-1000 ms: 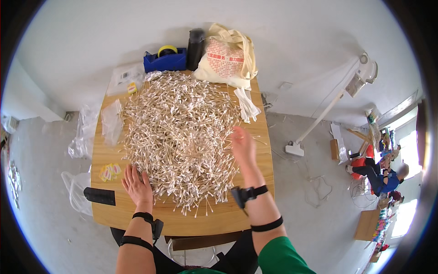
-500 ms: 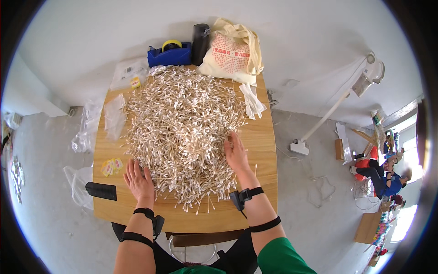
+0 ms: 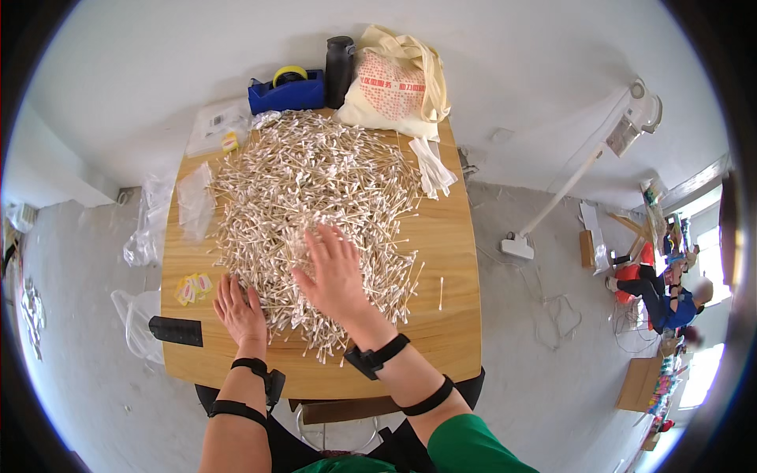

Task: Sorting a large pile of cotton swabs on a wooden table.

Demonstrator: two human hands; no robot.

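Observation:
A broad, loose heap of cotton swabs (image 3: 315, 173) with pale sticks and white tips covers the middle of the wooden table (image 3: 445, 252). My left hand (image 3: 241, 313) rests at the heap's near left edge, fingers stretched forward and slightly apart, touching the outermost swabs. Over the near middle of the heap lies my right hand (image 3: 335, 276), palm down with its fingers spread and its thumb out to the left. Neither hand has anything in its grasp. A single swab (image 3: 441, 293) lies apart on the bare wood at the right.
At the back stand a blue tape dispenser (image 3: 288, 93), a black bottle (image 3: 339, 72) and a cream cloth bag (image 3: 386, 94). Clear plastic bags (image 3: 196, 201) and small yellow cards (image 3: 193, 288) lie left, near a black flat object (image 3: 176, 331). Another person (image 3: 680, 307) sits far right.
My right hand has moved left from the heap's right edge onto its near middle, with the fingers spread. My left hand has stayed in place.

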